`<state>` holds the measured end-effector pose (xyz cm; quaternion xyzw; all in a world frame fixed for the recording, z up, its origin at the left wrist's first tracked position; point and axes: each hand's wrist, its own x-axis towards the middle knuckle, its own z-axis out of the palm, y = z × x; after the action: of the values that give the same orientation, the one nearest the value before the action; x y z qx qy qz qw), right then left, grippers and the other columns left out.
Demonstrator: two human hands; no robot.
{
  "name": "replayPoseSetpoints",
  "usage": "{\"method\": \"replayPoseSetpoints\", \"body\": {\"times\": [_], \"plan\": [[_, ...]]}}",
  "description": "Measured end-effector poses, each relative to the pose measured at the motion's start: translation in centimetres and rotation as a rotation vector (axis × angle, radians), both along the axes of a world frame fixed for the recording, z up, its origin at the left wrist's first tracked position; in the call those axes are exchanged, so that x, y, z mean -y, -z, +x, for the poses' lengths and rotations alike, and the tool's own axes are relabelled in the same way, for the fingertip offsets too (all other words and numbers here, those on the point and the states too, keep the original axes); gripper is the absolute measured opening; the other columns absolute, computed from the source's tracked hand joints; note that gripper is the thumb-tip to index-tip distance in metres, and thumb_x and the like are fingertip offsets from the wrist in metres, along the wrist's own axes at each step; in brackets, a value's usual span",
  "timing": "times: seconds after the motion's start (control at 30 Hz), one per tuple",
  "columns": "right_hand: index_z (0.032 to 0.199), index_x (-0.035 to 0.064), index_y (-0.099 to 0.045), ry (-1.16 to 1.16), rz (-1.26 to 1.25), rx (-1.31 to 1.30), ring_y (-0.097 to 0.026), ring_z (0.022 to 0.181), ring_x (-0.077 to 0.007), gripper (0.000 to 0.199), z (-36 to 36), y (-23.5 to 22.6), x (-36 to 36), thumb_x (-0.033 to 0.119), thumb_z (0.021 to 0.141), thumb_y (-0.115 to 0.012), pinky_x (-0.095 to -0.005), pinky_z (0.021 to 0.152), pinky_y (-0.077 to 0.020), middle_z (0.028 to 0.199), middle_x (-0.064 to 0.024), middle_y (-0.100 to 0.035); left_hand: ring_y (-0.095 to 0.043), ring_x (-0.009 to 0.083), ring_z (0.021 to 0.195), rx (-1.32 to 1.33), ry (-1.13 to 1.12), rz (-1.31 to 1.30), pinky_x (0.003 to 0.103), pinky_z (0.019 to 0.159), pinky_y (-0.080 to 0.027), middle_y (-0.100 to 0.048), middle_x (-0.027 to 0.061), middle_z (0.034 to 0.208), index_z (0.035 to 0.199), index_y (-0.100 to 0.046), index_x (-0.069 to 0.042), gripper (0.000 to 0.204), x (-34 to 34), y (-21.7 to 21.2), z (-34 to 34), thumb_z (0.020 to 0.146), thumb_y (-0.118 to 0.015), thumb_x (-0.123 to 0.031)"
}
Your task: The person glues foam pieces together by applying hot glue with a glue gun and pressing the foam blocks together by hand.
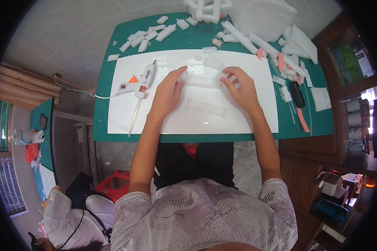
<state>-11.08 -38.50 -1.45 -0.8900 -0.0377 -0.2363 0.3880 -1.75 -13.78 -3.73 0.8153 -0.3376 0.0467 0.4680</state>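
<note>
A white foam strip (203, 82) lies crosswise on the white board (249, 121) between my two hands. Near its left end is my left hand (169, 90), thumb and index finger apart. My right hand (241, 88) is by the strip's right end, fingers loosely curled and separated from the thumb. Whether the fingertips touch the foam is hard to see against the white. A second foam strip (206, 107) lies at a slant closer to me, and a short foam piece (213, 63) sits beyond. To the left rests a white glue gun (137, 87) with a clear glue stick (134, 117) behind it.
Several foam offcuts (142, 38) are scattered at the back left of the green mat (101, 104). A foam frame (208, 9), a large foam block (262, 16) and more strips occupy the back right. A black-and-pink tool (297, 95) lies right. Another person (71, 213) sits at lower left.
</note>
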Motion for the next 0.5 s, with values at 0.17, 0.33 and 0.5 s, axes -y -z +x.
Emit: {"method": "replayPoseSetpoints", "body": {"times": [0.17, 0.33, 0.5], "plan": [[0.114, 0.0042, -0.068, -0.015, 0.017, -0.008, -0.069, 0.097, -0.0236, 0.021, 0.09, 0.11, -0.07, 0.009, 0.094, -0.068, -0.0308, 0.079, -0.0574, 0.117, -0.0114, -0.071, -0.062, 0.0207, 0.083, 0.009, 0.001, 0.000, 0.030, 0.075, -0.052, -0.066, 0.0140, 0.127, 0.138, -0.058, -0.008, 0.045, 0.09, -0.02, 0.01, 0.094, -0.063, -0.001], [0.114, 0.0045, -0.068, -0.020, 0.014, -0.021, -0.069, 0.100, -0.0248, 0.020, 0.04, -0.02, -0.15, 0.007, 0.094, -0.066, -0.0322, 0.081, -0.0577, 0.117, -0.0119, -0.071, -0.062, 0.0205, 0.083, 0.002, 0.000, 0.006, 0.030, 0.075, -0.052, -0.066, 0.0140, 0.127, 0.138, -0.058, -0.008, 0.045, 0.05, -0.03, 0.04, 0.094, -0.063, 0.000], [0.113, 0.0035, -0.067, -0.020, -0.009, -0.007, -0.068, 0.097, -0.0248, 0.019, -0.03, -0.15, -0.16, 0.006, 0.094, -0.066, -0.0326, 0.080, -0.0571, 0.115, -0.0120, -0.070, -0.062, 0.0206, 0.083, -0.002, -0.002, 0.010, 0.030, 0.075, -0.052, -0.066, 0.0140, 0.127, 0.138, -0.058, -0.007, 0.045, 0.07, -0.02, 0.02, 0.094, -0.063, -0.001]]}}
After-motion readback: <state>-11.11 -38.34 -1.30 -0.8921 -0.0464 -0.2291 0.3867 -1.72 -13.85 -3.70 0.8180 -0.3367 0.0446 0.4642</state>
